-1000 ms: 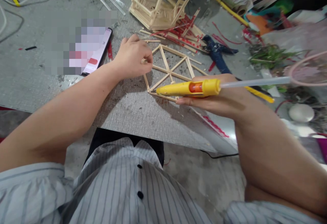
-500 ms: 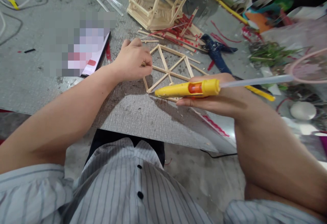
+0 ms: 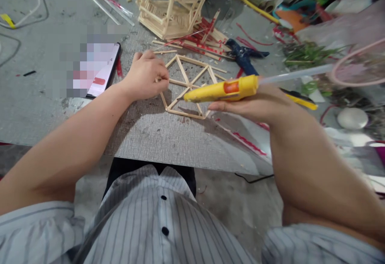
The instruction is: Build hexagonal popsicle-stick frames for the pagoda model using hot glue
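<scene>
Tabletop (image 3: 150, 135) | pale spoked frame (image 3: 189, 84) | right hand (image 3: 254, 103) gripping glue gun (image 3: 217, 90) | left hand (image 3: 148, 75): grip unclear

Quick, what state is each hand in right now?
Left hand: fingers curled at the wooden stick frame's left corner; cannot tell whether they grip it.
Right hand: closed, holding the yellow glue gun.

stick frame (image 3: 185, 114): matt bare wood | glue gun (image 3: 210, 91): smooth plastic | tabletop (image 3: 144, 135): rough-textured | shirt (image 3: 135, 220): cloth
</scene>
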`<state>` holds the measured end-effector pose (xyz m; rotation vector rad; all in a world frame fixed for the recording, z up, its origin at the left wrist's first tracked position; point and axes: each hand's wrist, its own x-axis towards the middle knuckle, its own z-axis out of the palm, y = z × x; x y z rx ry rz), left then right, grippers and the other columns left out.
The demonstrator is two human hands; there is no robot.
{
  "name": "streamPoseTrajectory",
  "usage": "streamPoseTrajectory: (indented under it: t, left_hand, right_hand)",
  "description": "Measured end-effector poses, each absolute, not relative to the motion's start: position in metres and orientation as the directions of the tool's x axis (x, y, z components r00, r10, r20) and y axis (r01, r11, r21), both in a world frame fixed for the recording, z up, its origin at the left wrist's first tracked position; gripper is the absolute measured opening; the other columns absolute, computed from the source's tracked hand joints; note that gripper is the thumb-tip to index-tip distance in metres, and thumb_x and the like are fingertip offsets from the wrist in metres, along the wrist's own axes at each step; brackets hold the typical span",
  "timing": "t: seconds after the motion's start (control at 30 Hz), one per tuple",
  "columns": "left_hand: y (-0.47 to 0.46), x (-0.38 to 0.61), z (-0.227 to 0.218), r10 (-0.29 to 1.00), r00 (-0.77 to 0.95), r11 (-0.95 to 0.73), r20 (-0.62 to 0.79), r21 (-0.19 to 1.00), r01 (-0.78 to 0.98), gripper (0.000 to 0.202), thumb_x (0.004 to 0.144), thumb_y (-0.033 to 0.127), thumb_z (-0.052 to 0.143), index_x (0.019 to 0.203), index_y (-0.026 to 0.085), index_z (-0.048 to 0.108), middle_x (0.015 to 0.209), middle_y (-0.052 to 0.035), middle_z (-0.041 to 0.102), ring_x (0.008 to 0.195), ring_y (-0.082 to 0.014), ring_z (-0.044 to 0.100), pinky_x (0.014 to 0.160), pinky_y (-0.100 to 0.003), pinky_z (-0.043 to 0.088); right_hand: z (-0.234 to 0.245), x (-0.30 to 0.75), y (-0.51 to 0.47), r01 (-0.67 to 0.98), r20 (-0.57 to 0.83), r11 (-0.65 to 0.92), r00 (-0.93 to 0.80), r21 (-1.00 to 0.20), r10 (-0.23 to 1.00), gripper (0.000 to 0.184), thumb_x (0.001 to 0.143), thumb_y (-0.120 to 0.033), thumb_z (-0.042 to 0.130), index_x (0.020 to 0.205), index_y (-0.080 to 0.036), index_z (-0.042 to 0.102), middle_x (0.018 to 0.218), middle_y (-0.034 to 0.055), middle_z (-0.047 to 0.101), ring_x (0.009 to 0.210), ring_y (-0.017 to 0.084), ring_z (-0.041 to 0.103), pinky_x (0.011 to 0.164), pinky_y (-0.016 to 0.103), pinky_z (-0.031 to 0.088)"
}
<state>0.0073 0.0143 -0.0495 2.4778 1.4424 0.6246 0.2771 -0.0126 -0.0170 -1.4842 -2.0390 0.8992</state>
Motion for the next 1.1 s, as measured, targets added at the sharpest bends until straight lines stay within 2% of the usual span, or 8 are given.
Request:
streamPoseTrajectory:
  t: [0.1, 0.3, 0.4, 0.5, 0.7, 0.9, 1.0, 1.1]
  left_hand:
    - [0.012, 0.008, -0.046, 0.862, 0.439, -0.505, 0.255, 0.352, 0.788, 0.019, 0.081, 0.03, 0.053, 0.075, 0.024, 0.07, 0.098, -0.0062, 0.074, 0.111, -0.0309, 0.054, 0.097, -0.052, 0.034]
    - [-0.007, 0.022, -0.04, 0.845, 0.466, -0.524, 0.264, 0.233, 0.819, 0.025, 0.082, 0.034, 0.054, 0.065, 0.022, 0.067, 0.079, -0.0066, 0.07, 0.1, -0.0312, 0.057, 0.093, -0.051, 0.036]
    - [-0.015, 0.032, -0.04, 0.834, 0.483, -0.537, 0.269, 0.191, 0.821, 0.026, 0.081, 0.037, 0.057, 0.063, 0.022, 0.068, 0.073, -0.0067, 0.067, 0.099, -0.0335, 0.057, 0.093, -0.054, 0.036]
    - [-0.017, 0.038, -0.041, 0.847, 0.484, -0.52, 0.219, 0.147, 0.842, 0.026, 0.079, 0.038, 0.058, 0.062, 0.022, 0.068, 0.073, -0.0081, 0.067, 0.099, -0.0362, 0.058, 0.092, -0.057, 0.036]
    - [-0.019, 0.04, -0.038, 0.869, 0.448, -0.476, 0.211, 0.106, 0.873, 0.025, 0.083, 0.039, 0.054, 0.081, 0.022, 0.071, 0.085, -0.0114, 0.071, 0.101, -0.0379, 0.059, 0.09, -0.058, 0.036]
    - [-0.032, 0.046, -0.033, 0.728, 0.645, -0.675, 0.232, 0.074, 0.734, 0.021, 0.083, 0.04, 0.056, 0.09, 0.025, 0.069, 0.096, -0.0072, 0.073, 0.105, -0.0329, 0.058, 0.092, -0.052, 0.039]
    - [-0.034, 0.045, -0.033, 0.699, 0.68, -0.712, 0.222, 0.118, 0.692, 0.021, 0.084, 0.034, 0.053, 0.09, 0.027, 0.071, 0.095, -0.0061, 0.074, 0.104, -0.0315, 0.059, 0.093, -0.052, 0.039]
    - [-0.033, 0.037, -0.03, 0.782, 0.574, -0.613, 0.242, 0.142, 0.777, 0.026, 0.088, 0.031, 0.047, 0.09, 0.025, 0.072, 0.096, -0.0079, 0.075, 0.104, -0.0308, 0.06, 0.092, -0.051, 0.041]
  right_hand:
    - [-0.016, 0.293, -0.008, 0.608, -0.044, 0.082, -0.19, -0.79, 0.981, 0.044, 0.056, -0.06, 0.084, 0.08, -0.025, 0.071, 0.075, 0.0032, 0.07, 0.069, 0.025, 0.067, 0.074, 0.049, 0.06]
    - [-0.039, 0.309, 0.002, 0.179, -0.176, -0.16, -0.08, -0.971, 0.981, 0.048, 0.062, -0.063, 0.081, 0.082, -0.024, 0.063, 0.071, 0.002, 0.067, 0.063, 0.019, 0.065, 0.06, 0.038, 0.059]
    - [-0.044, 0.304, 0.002, -0.001, -0.241, -0.241, -0.085, -0.97, 0.967, 0.035, 0.073, -0.055, 0.075, 0.079, -0.023, 0.061, 0.07, 0.0004, 0.066, 0.068, 0.019, 0.067, 0.064, 0.036, 0.059]
    - [-0.039, 0.3, 0.0, -0.078, -0.275, -0.285, -0.117, -0.955, 0.954, 0.02, 0.089, -0.039, 0.064, 0.081, -0.021, 0.062, 0.071, -0.0002, 0.067, 0.07, 0.017, 0.068, 0.065, 0.033, 0.059]
    - [-0.029, 0.306, 0.002, 0.011, -0.283, -0.285, -0.167, -0.958, 0.944, 0.027, 0.095, -0.039, 0.057, 0.08, -0.017, 0.062, 0.068, 0.0018, 0.068, 0.063, 0.015, 0.066, 0.06, 0.029, 0.057]
    - [-0.031, 0.319, 0.022, 0.085, -0.233, -0.23, -0.022, -0.97, 0.972, 0.023, 0.091, -0.042, 0.062, 0.084, -0.02, 0.06, 0.072, -0.0008, 0.067, 0.057, 0.012, 0.063, 0.053, 0.026, 0.049]
    - [-0.037, 0.332, 0.039, 0.189, -0.062, -0.09, 0.148, -0.978, 0.987, 0.025, 0.085, -0.044, 0.067, 0.079, -0.021, 0.057, 0.072, 0.0003, 0.067, 0.051, 0.01, 0.055, 0.051, 0.026, 0.043]
    - [-0.043, 0.346, 0.051, 0.364, 0.245, 0.123, 0.312, -0.923, 0.918, 0.022, 0.079, -0.038, 0.071, 0.077, -0.024, 0.055, 0.061, -0.0023, 0.059, 0.049, 0.011, 0.048, 0.052, 0.029, 0.039]
